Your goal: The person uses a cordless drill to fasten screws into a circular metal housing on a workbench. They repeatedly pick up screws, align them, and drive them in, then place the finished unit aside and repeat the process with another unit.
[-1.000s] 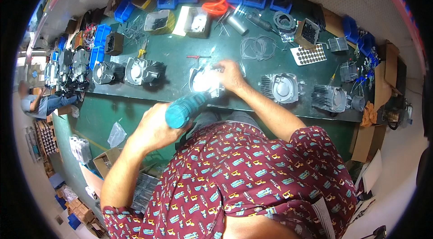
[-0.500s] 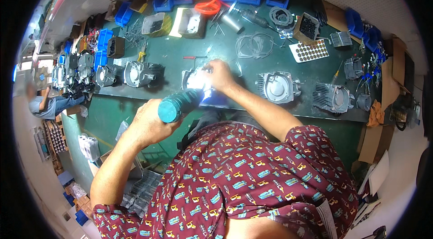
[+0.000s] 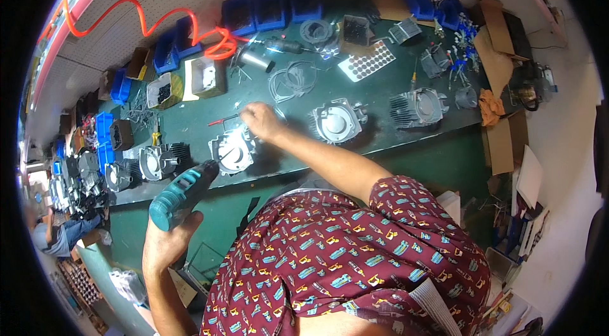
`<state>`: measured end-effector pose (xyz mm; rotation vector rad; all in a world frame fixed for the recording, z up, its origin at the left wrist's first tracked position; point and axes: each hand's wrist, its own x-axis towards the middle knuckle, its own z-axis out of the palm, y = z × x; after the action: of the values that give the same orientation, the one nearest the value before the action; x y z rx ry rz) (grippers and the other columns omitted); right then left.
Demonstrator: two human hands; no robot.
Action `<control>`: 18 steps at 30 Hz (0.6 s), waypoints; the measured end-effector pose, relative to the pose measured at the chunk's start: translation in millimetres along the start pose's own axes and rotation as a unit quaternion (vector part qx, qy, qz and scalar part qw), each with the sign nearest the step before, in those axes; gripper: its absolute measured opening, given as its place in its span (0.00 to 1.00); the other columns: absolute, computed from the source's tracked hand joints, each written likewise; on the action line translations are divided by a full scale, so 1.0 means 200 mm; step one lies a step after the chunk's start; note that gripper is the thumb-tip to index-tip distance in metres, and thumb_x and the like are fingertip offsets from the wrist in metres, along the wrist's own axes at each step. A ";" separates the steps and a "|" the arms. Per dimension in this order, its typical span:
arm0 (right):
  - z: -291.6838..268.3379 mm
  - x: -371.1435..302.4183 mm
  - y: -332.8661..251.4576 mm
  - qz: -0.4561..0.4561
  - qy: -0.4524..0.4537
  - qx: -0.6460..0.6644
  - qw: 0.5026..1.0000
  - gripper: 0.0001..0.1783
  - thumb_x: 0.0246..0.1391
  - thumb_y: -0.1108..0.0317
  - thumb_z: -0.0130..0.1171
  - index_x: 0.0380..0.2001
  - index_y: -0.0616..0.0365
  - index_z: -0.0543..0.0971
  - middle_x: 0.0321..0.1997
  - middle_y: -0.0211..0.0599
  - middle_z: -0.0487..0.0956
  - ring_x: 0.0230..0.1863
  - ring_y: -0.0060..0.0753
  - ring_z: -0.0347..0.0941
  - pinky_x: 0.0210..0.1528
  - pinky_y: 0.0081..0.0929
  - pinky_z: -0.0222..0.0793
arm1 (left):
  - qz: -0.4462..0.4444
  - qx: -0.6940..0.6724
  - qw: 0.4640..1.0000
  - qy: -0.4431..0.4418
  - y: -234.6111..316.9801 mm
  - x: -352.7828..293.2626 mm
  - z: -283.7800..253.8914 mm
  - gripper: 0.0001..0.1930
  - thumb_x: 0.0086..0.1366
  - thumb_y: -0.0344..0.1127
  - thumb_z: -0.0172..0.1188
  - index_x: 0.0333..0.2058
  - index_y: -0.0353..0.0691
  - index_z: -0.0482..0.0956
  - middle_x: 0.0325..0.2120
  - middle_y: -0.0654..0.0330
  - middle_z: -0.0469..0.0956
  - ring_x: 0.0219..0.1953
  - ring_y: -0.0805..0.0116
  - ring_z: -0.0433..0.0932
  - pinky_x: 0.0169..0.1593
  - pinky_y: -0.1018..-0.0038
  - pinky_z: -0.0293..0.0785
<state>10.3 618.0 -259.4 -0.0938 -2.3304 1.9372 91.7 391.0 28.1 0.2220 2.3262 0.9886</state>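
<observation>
Left hand (image 3: 167, 242): grip wrapped around teal power driver (image 3: 177, 200), nose pointing to cast-metal housing (image 3: 233, 152) on table (image 3: 191, 111). Right hand (image 3: 261, 121) near housing's far edge, fingers curled; whether pinching something, cannot tell. Work looks unfinished; how much is fastened, cannot tell.

The left hand (image 3: 166, 241) holds a teal power drill (image 3: 179, 199), its nose toward a grey metal housing (image 3: 232, 152). The right hand (image 3: 262, 122) curls at the housing's far corner, near a red-handled tool (image 3: 217, 123) on the green counter (image 3: 361, 96).
</observation>
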 end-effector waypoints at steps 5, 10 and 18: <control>-0.29 -0.17 -0.11 0.221 -0.037 0.177 0.958 0.18 0.64 0.71 0.46 0.51 0.66 0.78 0.32 0.32 0.77 0.29 0.20 0.71 0.29 0.22 0.73 | -0.006 -0.020 0.997 0.071 -0.36 -0.07 0.06 0.17 0.59 0.29 0.67 0.48 0.39 0.79 0.35 0.64 0.79 0.35 0.71 0.76 0.40 0.71 0.74; -0.50 -0.47 -0.25 0.288 0.028 0.361 0.887 0.17 0.65 0.72 0.52 0.54 0.68 0.72 0.39 0.42 0.79 0.37 0.31 0.78 0.38 0.27 0.79 | 0.016 -0.186 0.982 0.002 -0.52 0.04 0.22 0.17 0.61 0.31 0.70 0.48 0.38 0.80 0.40 0.61 0.81 0.41 0.70 0.78 0.47 0.70 0.76; -0.67 -0.76 -0.27 0.284 0.118 0.341 0.889 0.09 0.60 0.65 0.64 0.38 0.58 0.78 0.33 0.35 0.81 0.31 0.24 0.77 0.30 0.21 0.75 | 0.049 -0.269 0.956 -0.102 -0.45 0.14 0.37 0.20 0.61 0.41 0.70 0.48 0.37 0.79 0.37 0.62 0.81 0.34 0.72 0.78 0.40 0.71 0.77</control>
<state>178.8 720.4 -189.9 -0.9671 -1.4411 2.6942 120.0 381.3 -88.6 0.2056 1.7962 1.5274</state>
